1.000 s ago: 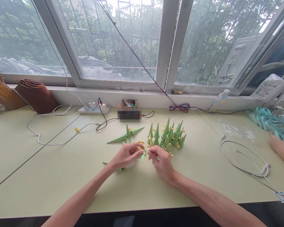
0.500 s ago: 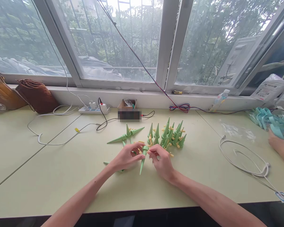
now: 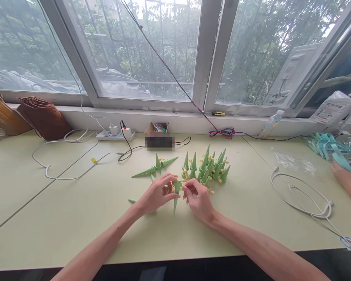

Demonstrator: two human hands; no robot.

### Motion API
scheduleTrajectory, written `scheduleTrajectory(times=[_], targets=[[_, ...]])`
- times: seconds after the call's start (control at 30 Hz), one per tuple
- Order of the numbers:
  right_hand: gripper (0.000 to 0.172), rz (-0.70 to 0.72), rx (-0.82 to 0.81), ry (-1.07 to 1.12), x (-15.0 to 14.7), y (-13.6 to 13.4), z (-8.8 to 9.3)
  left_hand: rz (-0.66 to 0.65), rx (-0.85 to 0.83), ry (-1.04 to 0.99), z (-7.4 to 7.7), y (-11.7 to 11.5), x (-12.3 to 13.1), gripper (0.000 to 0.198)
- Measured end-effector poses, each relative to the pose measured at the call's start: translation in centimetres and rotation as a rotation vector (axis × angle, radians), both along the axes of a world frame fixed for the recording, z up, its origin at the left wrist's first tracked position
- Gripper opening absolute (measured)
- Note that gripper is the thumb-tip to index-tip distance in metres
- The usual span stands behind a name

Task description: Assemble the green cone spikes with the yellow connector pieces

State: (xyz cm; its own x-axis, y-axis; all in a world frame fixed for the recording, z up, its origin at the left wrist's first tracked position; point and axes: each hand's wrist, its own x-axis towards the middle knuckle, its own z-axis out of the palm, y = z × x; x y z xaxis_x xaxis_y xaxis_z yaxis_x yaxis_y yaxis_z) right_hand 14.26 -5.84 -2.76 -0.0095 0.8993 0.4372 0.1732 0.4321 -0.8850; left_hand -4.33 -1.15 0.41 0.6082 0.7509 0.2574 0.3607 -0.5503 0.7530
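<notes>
My left hand [image 3: 158, 191] is closed round a green plant watering spike [image 3: 177, 189], whose pointed end hangs down and wide collar faces up. My right hand [image 3: 199, 198] is closed in a pinch at the collar's right side, on a small yellow valve [image 3: 183, 188] mostly covered by the fingertips. Behind the right hand stand several green spikes [image 3: 204, 164] point up, with yellow valves at their bases. More green spikes [image 3: 146, 171] lie beyond my left hand, one of them upright; others are partly hidden under that hand.
A power strip [image 3: 114, 135], an open cardboard box [image 3: 149, 128] and a bundled cable [image 3: 226, 133] lie along the window sill. A coiled white cable [image 3: 298, 187] is on the right. At the far right another person's hand [image 3: 346, 175] holds a turquoise strap [image 3: 341, 156].
The spike in my left hand has turned more upright, its tip moving slightly right. My right hand stays at its collar. The other person's hand has shifted a little.
</notes>
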Motion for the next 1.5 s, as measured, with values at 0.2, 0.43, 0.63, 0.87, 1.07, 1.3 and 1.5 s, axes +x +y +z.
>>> scheduleTrajectory(times=[0.2, 0.43, 0.63, 0.87, 1.07, 1.3, 1.5], targets=[[0.024, 0.057, -0.122, 0.135, -0.03, -0.08, 0.19, -0.006, 0.081, 0.016, 0.09, -0.19, -0.07, 0.018], [0.027, 0.109, -0.213, 0.244, -0.06, 0.05, 0.22, -0.02, 0.178, 0.005, -0.14, -0.22, -0.16, 0.017], [0.03, 0.111, -0.24, 0.25, 0.03, 0.03, 0.35, -0.032, 0.264, -0.026, -0.17, -0.2, -0.03, 0.016], [0.034, 0.143, -0.29, 0.282, 0.12, 0.08, 0.72, -0.035, 0.297, -0.016, -0.53, -0.2, -0.1, 0.017], [0.035, 0.141, -0.288, 0.294, 0.06, 0.18, 0.48, 0.001, 0.194, -0.035, -0.75, -0.15, 0.02, 0.032], [0.03, 0.084, -0.159, 0.232, 0.04, -0.11, 0.26, 0.061, 0.041, 0.011, -0.55, -0.04, 0.08, 0.035], [0.026, 0.031, -0.019, 0.119, 0.26, -0.2, -0.11, -0.066, -0.228, -0.066, 0.06, -0.14, -0.17, 0.039]])
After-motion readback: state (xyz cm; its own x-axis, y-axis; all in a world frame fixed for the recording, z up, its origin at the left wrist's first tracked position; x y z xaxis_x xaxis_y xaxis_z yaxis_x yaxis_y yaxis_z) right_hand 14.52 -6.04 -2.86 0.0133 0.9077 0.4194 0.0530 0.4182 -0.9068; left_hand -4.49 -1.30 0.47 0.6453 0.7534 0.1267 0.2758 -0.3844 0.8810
